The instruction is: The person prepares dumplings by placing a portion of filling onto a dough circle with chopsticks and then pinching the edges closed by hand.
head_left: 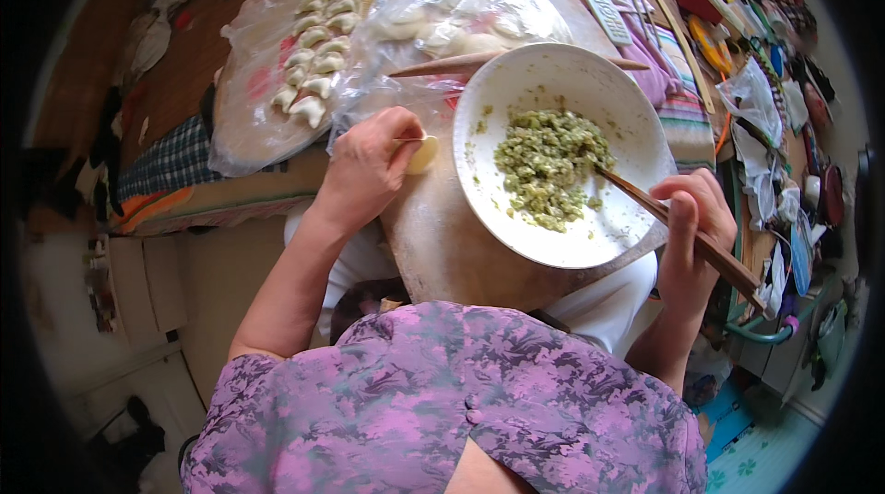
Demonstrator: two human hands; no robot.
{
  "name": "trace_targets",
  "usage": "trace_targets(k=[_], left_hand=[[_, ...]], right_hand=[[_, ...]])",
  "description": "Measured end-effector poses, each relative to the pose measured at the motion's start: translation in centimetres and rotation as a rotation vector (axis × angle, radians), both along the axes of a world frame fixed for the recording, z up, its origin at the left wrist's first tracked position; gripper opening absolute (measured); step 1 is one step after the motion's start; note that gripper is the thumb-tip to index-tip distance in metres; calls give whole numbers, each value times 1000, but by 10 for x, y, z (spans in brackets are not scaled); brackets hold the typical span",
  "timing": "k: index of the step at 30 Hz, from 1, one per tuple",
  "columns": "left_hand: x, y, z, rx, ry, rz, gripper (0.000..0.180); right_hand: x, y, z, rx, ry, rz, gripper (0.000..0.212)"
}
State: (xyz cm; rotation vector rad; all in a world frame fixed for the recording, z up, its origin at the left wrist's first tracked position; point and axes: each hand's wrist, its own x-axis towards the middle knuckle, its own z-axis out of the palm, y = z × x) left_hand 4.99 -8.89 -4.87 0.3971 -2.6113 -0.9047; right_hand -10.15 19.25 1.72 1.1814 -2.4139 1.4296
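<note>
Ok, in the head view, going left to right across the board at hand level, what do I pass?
Left hand → round dough wrapper pinched in its grip → white bowl with green filling → chopsticks, tips in the filling → right hand holding them.

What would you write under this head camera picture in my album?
Left hand cups a round dumpling wrapper while right hand dips chopsticks into green filling in a white bowl.

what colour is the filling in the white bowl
Pale green with lighter flecks; the filling shows best in the head view.
</note>
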Motion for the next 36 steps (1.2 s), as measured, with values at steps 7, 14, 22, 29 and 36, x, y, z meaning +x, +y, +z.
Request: trace_targets(k=[7, 14, 22, 29, 36], left_hand=[[8, 9, 10, 626, 129, 119, 18], [9, 28, 24, 1581, 194, 99, 30], [-2, 56, 42, 1633, 173, 11, 30], [-8, 63, 43, 1624, 150, -23, 33], [-10, 68, 50, 1729, 172, -87, 41]], right_hand=[[-8, 23, -4, -102, -64, -42, 45], [0, 19, -15, -177, -182, 49, 39], [0, 4, -25, -133, -199, 63, 35], [-3, 6, -44, -348, -148, -22, 43], [-6, 9, -35, -401, -105, -24, 47]])
